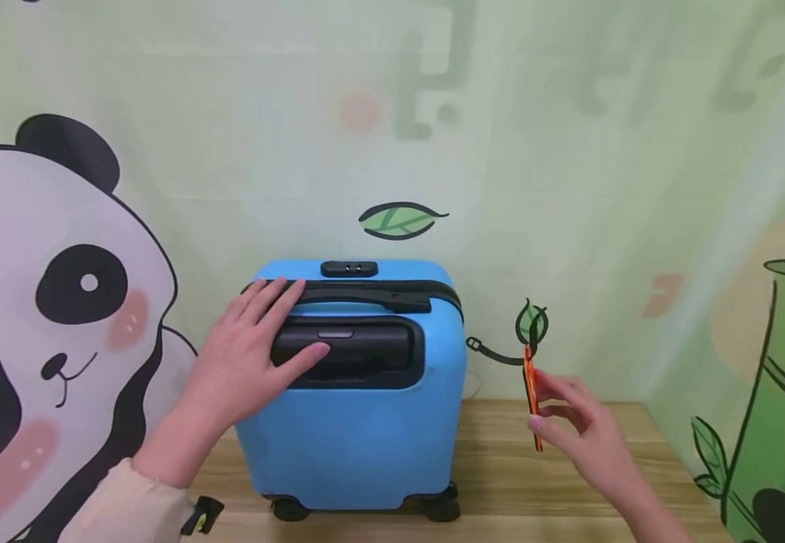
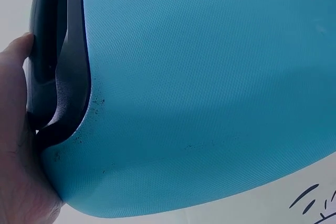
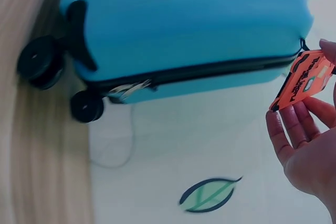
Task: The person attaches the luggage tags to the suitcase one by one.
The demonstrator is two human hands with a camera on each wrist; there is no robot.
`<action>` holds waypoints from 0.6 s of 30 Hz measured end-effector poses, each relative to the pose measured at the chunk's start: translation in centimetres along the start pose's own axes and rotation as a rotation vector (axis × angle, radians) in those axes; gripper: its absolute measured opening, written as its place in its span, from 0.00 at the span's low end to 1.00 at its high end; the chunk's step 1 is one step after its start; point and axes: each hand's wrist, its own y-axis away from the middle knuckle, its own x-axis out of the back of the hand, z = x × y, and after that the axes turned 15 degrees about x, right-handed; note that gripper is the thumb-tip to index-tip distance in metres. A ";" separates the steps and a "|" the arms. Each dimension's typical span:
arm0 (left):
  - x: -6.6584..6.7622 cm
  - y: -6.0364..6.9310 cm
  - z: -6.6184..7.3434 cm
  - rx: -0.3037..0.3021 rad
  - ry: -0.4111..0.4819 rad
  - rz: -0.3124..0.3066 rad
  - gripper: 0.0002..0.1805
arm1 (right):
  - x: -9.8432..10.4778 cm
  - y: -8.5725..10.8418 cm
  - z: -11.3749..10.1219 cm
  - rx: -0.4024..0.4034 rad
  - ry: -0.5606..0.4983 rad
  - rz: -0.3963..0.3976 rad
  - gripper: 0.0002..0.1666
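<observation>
Nearest the head camera: a pale sleeve (image 1: 127,505) at the lower left edge, with the person's left hand (image 1: 249,354) extending from it.

Left hand: laid over the upper left part of a blue suitcase (image 1: 351,445). Four fingers extended, lying close together at the top edge, beside the black carrying handle (image 1: 365,296); thumb spread away from them across the recessed black panel (image 1: 365,358). Contact by resting; the fingers are not wrapped round anything. Left wrist view shows the same hand at the panel's side, with the textured blue shell and small dark specks close to the panel's rim.

Right hand (image 1: 585,426): well apart from the left, out to the suitcase's right. Thumb and fingers bent and brought together on an orange tag (image 3: 305,80), pinched between them; gap only as wide as the tag. Tag is held in the air, edge-on in the head view; right wrist view shows its face with dark lettering, too blurred to read. A black strap (image 1: 501,354) runs from the tag toward the suitcase, buckle at its end; whether the buckle touches the shell cannot be told.

Suitcase: upright on black wheels (image 1: 290,510), standing on a wood-grain surface (image 1: 535,483). Black combination lock (image 1: 349,268) on top. Behind: pale green backdrop (image 1: 568,188) printed with a panda (image 1: 46,264).
</observation>
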 end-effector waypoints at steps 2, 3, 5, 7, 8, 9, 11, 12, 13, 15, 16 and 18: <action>0.0 0.0 0.0 0.006 0.005 -0.006 0.49 | -0.2 -0.8 -0.6 0.032 -0.025 0.007 0.34; 0.0 0.0 -0.1 0.009 0.006 -0.008 0.49 | -0.2 -1.2 -0.9 0.044 -0.038 0.010 0.34; 0.1 -0.1 0.0 0.012 0.012 -0.012 0.49 | -0.3 -2.0 -1.5 0.070 -0.072 0.018 0.35; 0.3 -0.1 0.1 0.013 0.022 -0.014 0.49 | -0.3 -2.8 -2.1 0.077 -0.096 0.015 0.34; 0.3 0.0 0.1 0.010 0.027 -0.012 0.49 | -0.3 -3.1 -2.5 0.074 -0.102 0.008 0.34; 0.4 0.0 0.2 0.002 0.033 -0.004 0.49 | -0.4 -3.4 -2.8 0.068 -0.108 0.002 0.34; 0.5 0.1 0.3 -0.027 0.055 0.024 0.49 | -0.5 -4.1 -3.5 0.048 -0.113 -0.019 0.32; 0.5 0.2 0.5 -0.049 0.071 0.045 0.49 | -0.5 -4.3 -3.8 0.035 -0.113 -0.030 0.31; 0.5 0.2 0.7 -0.073 0.089 0.067 0.48 | -0.6 -4.6 -4.1 0.025 -0.118 -0.039 0.30; 0.6 0.2 1.4 -0.129 0.133 0.113 0.48 | -0.8 -5.0 -4.6 0.011 -0.132 -0.054 0.29; 0.6 0.3 1.8 -0.155 0.157 0.135 0.48 | -0.9 -5.2 -4.9 0.006 -0.141 -0.062 0.29; 0.6 0.3 2.7 -0.207 0.212 0.164 0.47 | -1.2 -5.5 -5.4 0.006 -0.155 -0.073 0.28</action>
